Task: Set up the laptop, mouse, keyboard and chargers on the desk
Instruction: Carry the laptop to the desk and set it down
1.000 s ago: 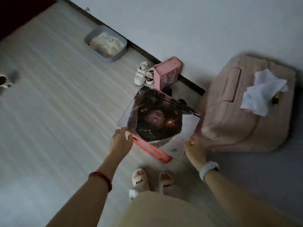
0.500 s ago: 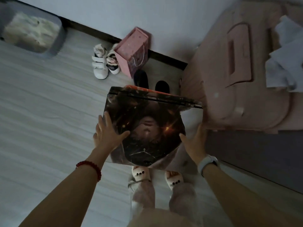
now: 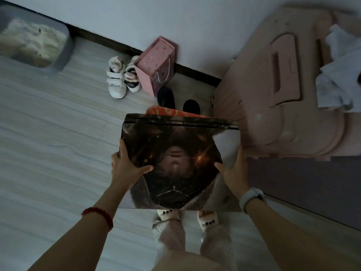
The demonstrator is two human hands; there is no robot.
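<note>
A closed laptop [image 3: 179, 153] with a dark picture printed on its lid hangs flat in the air above the floor, in front of my body. My left hand [image 3: 126, 166] grips its left edge, thumb on the lid. At the right edge my right hand [image 3: 234, 170] holds it the same way. A red-orange bag [image 3: 168, 111] shows just past the laptop's far edge. No mouse, keyboard, chargers or desk are in view.
A pink suitcase [image 3: 273, 90] with crumpled white cloth [image 3: 338, 75] on top lies at the right. By the wall stand a pink paper bag [image 3: 158, 65], small white shoes [image 3: 119, 79], dark shoes [image 3: 166, 96] and a grey litter tray [image 3: 33, 42]. My slippered feet [image 3: 187, 218] are below.
The laptop has come up out of the red bag and closer to me, turned level. Both hands shifted from its near edge to its two sides.
</note>
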